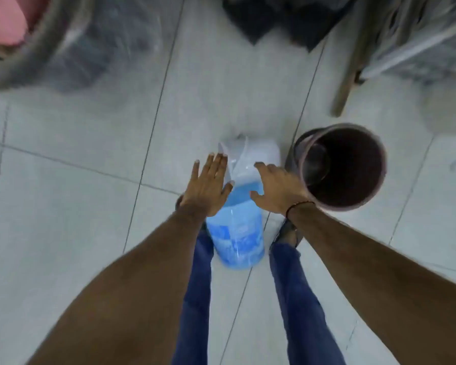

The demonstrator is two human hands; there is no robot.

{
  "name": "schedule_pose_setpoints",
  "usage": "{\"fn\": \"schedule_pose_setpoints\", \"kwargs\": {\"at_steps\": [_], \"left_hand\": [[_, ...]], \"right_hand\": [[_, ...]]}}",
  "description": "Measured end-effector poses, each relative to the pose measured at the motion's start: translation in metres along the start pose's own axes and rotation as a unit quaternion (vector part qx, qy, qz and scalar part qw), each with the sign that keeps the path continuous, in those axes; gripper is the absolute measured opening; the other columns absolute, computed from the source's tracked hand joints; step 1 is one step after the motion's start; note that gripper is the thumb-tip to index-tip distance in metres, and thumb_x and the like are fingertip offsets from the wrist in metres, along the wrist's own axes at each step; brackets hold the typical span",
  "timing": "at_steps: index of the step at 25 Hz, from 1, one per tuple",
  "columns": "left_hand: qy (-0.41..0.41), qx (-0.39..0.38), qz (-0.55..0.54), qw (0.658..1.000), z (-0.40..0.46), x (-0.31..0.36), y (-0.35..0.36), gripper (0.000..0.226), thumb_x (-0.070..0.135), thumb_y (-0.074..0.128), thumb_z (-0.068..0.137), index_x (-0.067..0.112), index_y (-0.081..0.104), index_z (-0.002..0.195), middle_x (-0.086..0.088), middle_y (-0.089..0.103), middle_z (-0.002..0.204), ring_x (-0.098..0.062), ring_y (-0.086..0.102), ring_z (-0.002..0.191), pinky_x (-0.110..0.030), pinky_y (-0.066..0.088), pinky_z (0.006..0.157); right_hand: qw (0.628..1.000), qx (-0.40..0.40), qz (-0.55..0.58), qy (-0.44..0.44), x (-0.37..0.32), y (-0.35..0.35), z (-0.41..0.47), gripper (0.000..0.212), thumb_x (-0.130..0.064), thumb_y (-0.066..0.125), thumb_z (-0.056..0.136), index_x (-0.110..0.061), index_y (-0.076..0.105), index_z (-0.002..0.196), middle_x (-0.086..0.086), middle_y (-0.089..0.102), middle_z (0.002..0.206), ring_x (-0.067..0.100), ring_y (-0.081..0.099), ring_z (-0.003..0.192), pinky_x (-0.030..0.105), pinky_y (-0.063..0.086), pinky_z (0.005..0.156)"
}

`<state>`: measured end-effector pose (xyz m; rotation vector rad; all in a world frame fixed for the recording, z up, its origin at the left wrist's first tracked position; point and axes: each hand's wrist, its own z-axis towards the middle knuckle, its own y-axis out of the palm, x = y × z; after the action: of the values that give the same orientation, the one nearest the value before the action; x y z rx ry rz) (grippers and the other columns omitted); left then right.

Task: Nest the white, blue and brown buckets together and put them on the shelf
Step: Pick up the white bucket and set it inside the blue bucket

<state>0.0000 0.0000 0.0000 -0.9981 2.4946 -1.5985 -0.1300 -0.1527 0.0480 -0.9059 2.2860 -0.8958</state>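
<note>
A blue bucket lies on its side on the tiled floor between my feet. A white bucket lies in line with it on the far side, their ends meeting; blur hides whether one sits inside the other. The brown bucket stands upright just to the right, its dark mouth facing up. My left hand hovers with fingers spread at the left of the blue-white junction. On the right side of that junction is my right hand, also spread, next to the brown rim. Neither hand grips anything.
A wooden stick leans at the upper right beside a plastic-wrapped bundle. More wrapped goods and a pink item lie at the upper left, dark cloth at the top. No shelf is in view.
</note>
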Motion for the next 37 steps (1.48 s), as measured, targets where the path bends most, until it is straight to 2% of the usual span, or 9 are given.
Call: {"fn": "schedule_pose_setpoints", "kwargs": {"at_steps": [5, 8, 11, 16, 20, 23, 30, 35, 37], "left_hand": [[0.000, -0.144, -0.033, 0.989, -0.023, -0.011, 0.121, 0.048, 0.030, 0.039, 0.106, 0.004, 0.038, 0.146, -0.018, 0.047, 0.148, -0.032, 0.038, 0.138, -0.046, 0.025, 0.113], [-0.001, -0.097, -0.055, 0.994, -0.026, -0.009, 0.132, 0.027, 0.022, 0.042, 0.105, 0.007, 0.057, 0.122, -0.013, 0.067, 0.110, -0.033, 0.059, 0.103, -0.038, 0.037, 0.076], [0.007, -0.079, -0.003, 0.997, -0.048, 0.012, 0.124, 0.010, 0.016, 0.053, 0.098, 0.012, 0.063, 0.097, -0.006, 0.069, 0.086, -0.027, 0.063, 0.083, -0.033, 0.016, 0.053], [-0.040, -0.097, -0.025, 0.994, -0.111, 0.057, 0.124, 0.006, 0.011, 0.064, 0.090, 0.015, 0.061, 0.093, -0.004, 0.066, 0.083, -0.023, 0.063, 0.078, -0.036, 0.047, 0.065], [-0.079, -0.038, -0.027, 0.996, -0.176, 0.077, 0.133, 0.023, 0.009, 0.084, 0.071, 0.014, 0.062, 0.069, -0.002, 0.060, 0.055, -0.023, 0.060, 0.049, -0.030, 0.046, 0.043], [-0.109, -0.027, -0.017, 0.994, -0.205, 0.084, 0.156, 0.027, 0.010, 0.084, 0.073, 0.012, 0.059, 0.064, -0.002, 0.055, 0.047, -0.021, 0.055, 0.038, -0.026, 0.043, 0.037], [-0.172, -0.133, -0.051, 0.975, -0.214, 0.100, 0.226, 0.025, 0.007, 0.081, 0.062, 0.019, 0.065, 0.077, 0.003, 0.064, 0.062, -0.012, 0.062, 0.049, -0.019, 0.043, 0.042], [-0.248, -0.094, -0.092, 0.960, -0.215, 0.100, 0.238, 0.019, 0.009, 0.073, 0.082, 0.015, 0.062, 0.096, 0.001, 0.067, 0.082, -0.016, 0.066, 0.069, -0.026, 0.046, 0.052], [-0.290, -0.051, -0.105, 0.950, -0.213, 0.105, 0.233, 0.027, 0.009, 0.069, 0.088, 0.009, 0.059, 0.113, -0.006, 0.067, 0.104, -0.026, 0.066, 0.092, -0.035, 0.053, 0.071]], "right_hand": [[0.989, -0.122, -0.056, -0.057, 0.013, 0.129, 0.018, 0.065, -0.026, 0.061, 0.093, -0.016, 0.036, 0.152, 0.005, 0.045, 0.151, 0.025, 0.041, 0.139, 0.044, 0.030, 0.117], [0.988, -0.130, -0.036, -0.072, 0.017, 0.146, 0.032, 0.040, -0.011, 0.056, 0.094, -0.014, 0.056, 0.135, 0.009, 0.058, 0.133, 0.030, 0.055, 0.122, 0.042, 0.045, 0.101], [0.979, -0.174, -0.060, -0.089, 0.020, 0.138, 0.030, 0.034, 0.001, 0.052, 0.093, -0.012, 0.064, 0.123, 0.016, 0.061, 0.121, 0.036, 0.060, 0.108, 0.042, 0.052, 0.089], [0.949, -0.258, -0.085, -0.163, 0.007, 0.125, -0.019, 0.037, 0.001, 0.055, 0.090, -0.012, 0.066, 0.122, 0.018, 0.062, 0.123, 0.037, 0.062, 0.115, 0.041, 0.052, 0.094], [0.917, -0.217, -0.174, -0.287, -0.012, 0.131, -0.060, 0.032, 0.007, 0.053, 0.087, -0.008, 0.068, 0.111, 0.014, 0.067, 0.112, 0.034, 0.062, 0.108, 0.040, 0.054, 0.084], [0.865, -0.173, -0.262, -0.393, -0.024, 0.158, -0.069, 0.033, 0.012, 0.050, 0.090, -0.007, 0.066, 0.111, 0.012, 0.067, 0.111, 0.032, 0.060, 0.110, 0.042, 0.051, 0.098], [0.782, -0.185, -0.387, -0.452, -0.035, 0.224, -0.065, 0.029, 0.011, 0.051, 0.090, -0.008, 0.071, 0.101, 0.010, 0.071, 0.100, 0.031, 0.062, 0.101, 0.041, 0.045, 0.104], [0.752, -0.180, -0.419, -0.476, -0.048, 0.225, -0.066, 0.027, 0.008, 0.053, 0.092, -0.007, 0.071, 0.106, 0.013, 0.072, 0.105, 0.032, 0.065, 0.103, 0.043, 0.045, 0.106], [0.733, -0.147, -0.431, -0.505, -0.047, 0.208, -0.066, 0.027, 0.004, 0.054, 0.094, -0.002, 0.067, 0.116, 0.016, 0.069, 0.112, 0.034, 0.062, 0.110, 0.044, 0.043, 0.109]]}}
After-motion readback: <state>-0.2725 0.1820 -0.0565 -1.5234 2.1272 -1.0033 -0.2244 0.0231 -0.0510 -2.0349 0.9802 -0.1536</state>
